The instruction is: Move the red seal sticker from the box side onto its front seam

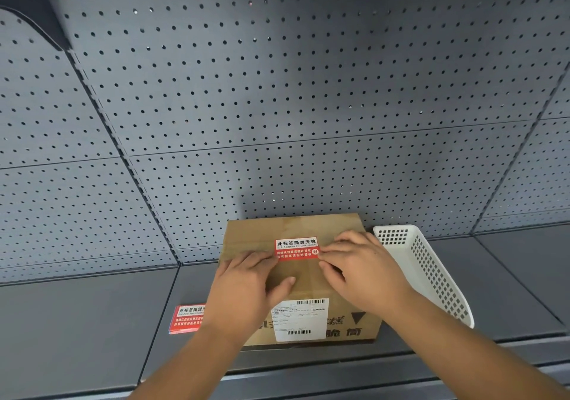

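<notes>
A cardboard box [296, 279] sits on a grey shelf [77, 322], and everything else is placed against it. The red sticker [296, 248] lies flat across the taped seam on the box's top face. The left hand [246, 291] rests open on the box, its fingertips touching the sticker's left end and its thumb spread toward the middle; the palm hides part of the box's left side. The right hand [361, 270] also lies open, fingertips pressing the sticker's right end. A white shipping label [300, 319] on the box's near face is too small to read. Left of the box, a stack of red stickers [186, 319] is partly hidden by the left wrist. A white basket [431, 270] leans just right of the box.
</notes>
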